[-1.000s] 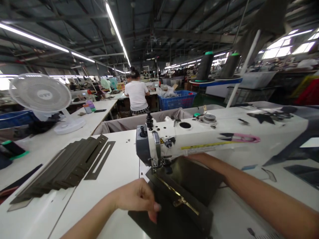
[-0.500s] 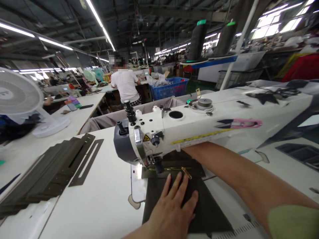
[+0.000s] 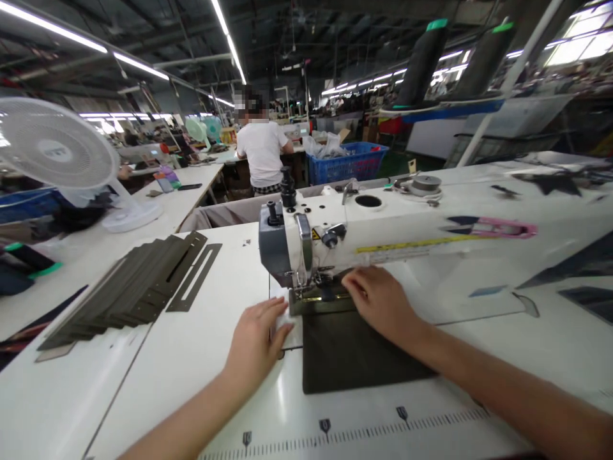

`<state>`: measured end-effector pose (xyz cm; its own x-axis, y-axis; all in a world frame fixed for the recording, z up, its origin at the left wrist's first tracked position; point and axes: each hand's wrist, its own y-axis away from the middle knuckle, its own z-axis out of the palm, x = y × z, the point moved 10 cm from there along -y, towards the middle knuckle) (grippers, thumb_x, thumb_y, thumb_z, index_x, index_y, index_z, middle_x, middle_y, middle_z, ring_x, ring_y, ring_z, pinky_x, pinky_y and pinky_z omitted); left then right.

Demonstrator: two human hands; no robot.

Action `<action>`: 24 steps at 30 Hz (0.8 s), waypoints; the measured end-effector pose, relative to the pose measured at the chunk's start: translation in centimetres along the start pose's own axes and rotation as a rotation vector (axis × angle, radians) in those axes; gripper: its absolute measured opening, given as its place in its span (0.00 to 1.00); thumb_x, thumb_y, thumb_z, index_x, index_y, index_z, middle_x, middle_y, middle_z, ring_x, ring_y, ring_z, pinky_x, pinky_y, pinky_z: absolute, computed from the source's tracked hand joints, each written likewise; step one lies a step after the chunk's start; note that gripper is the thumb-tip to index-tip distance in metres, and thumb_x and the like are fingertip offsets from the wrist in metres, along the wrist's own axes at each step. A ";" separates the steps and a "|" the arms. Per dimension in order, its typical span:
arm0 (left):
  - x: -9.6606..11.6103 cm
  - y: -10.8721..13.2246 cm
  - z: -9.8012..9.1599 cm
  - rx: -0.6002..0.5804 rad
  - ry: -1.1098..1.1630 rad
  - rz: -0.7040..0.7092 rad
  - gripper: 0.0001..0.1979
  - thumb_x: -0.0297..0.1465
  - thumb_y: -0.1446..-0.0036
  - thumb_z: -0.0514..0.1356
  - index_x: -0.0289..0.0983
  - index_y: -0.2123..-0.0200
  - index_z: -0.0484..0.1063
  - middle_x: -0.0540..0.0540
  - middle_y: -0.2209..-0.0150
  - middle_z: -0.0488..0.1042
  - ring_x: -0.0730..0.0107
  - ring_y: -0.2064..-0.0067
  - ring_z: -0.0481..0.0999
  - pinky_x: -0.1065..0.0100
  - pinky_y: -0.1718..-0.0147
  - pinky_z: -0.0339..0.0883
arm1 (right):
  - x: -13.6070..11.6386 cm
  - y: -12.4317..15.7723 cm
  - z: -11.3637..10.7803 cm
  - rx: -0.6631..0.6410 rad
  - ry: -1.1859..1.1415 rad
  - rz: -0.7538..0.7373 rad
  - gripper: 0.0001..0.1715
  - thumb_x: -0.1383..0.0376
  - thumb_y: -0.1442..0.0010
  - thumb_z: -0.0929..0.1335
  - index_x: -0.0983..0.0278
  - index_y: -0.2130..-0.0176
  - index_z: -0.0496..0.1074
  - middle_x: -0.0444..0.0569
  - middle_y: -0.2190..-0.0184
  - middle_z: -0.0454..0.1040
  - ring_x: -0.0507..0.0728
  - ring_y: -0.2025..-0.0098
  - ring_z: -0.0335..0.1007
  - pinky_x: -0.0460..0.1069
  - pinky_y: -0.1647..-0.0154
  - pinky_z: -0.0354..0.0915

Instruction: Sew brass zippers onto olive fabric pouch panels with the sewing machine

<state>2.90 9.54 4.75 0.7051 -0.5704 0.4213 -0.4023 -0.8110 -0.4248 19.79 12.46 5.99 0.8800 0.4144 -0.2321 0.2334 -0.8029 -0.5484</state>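
A dark olive fabric piece [image 3: 354, 358] with a gold-toothed zipper [image 3: 313, 298] lies under the needle area of a white sewing machine [image 3: 330, 243]. My right hand [image 3: 378, 300] is closed in a pinch at the zipper's right part, beside the presser foot. A bit of gold shows under those fingers, where the zipper pull is mostly hidden. On the other side, my left hand [image 3: 261, 332] rests with its fingers stretched out and thumb apart, at the fabric's left edge by the metal plate.
Overlapping olive fabric pieces [image 3: 129, 287] and a slotted strip [image 3: 194, 278] lie on the left of the table. A white fan [image 3: 52, 147] stands behind them. Pink-handled snips [image 3: 502, 227] sit on the machine arm. Ahead, a person in a white shirt [image 3: 261, 153] works near a blue basket [image 3: 347, 163].
My left hand has moved off the fabric to its left edge. The right hand has come out from behind the machine arm to the zipper. The view has shifted left.
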 end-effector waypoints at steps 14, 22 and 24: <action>0.8 -0.7 2.5 0.000 -0.123 0.355 0.12 0.23 0.43 0.50 0.35 0.63 0.74 0.39 0.58 0.75 0.58 0.54 0.74 0.52 0.51 0.65 | -6.7 2.2 5.0 -0.166 -0.068 -0.169 0.17 0.74 0.41 0.58 0.74 0.55 0.69 0.60 0.53 0.70 0.61 0.51 0.66 0.55 0.47 0.60; 0.9 -0.8 3.1 0.000 -0.182 0.389 0.12 0.22 0.44 0.51 0.35 0.62 0.73 0.38 0.58 0.75 0.59 0.54 0.74 0.53 0.51 0.66 | -6.3 2.0 5.7 -0.187 -0.081 -0.147 0.17 0.75 0.41 0.58 0.69 0.58 0.71 0.58 0.54 0.71 0.60 0.52 0.67 0.55 0.48 0.60; 0.9 -0.9 3.1 0.004 -0.196 0.395 0.12 0.22 0.44 0.51 0.34 0.63 0.73 0.38 0.58 0.75 0.59 0.54 0.74 0.53 0.51 0.65 | -6.2 1.9 5.9 -0.199 -0.077 -0.144 0.16 0.75 0.41 0.58 0.69 0.59 0.72 0.58 0.55 0.72 0.60 0.53 0.67 0.55 0.48 0.61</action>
<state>5.72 10.15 3.04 0.5953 -0.8007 0.0661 -0.6610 -0.5349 -0.5263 12.39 10.91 1.67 0.7996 0.5556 -0.2281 0.4374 -0.7989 -0.4128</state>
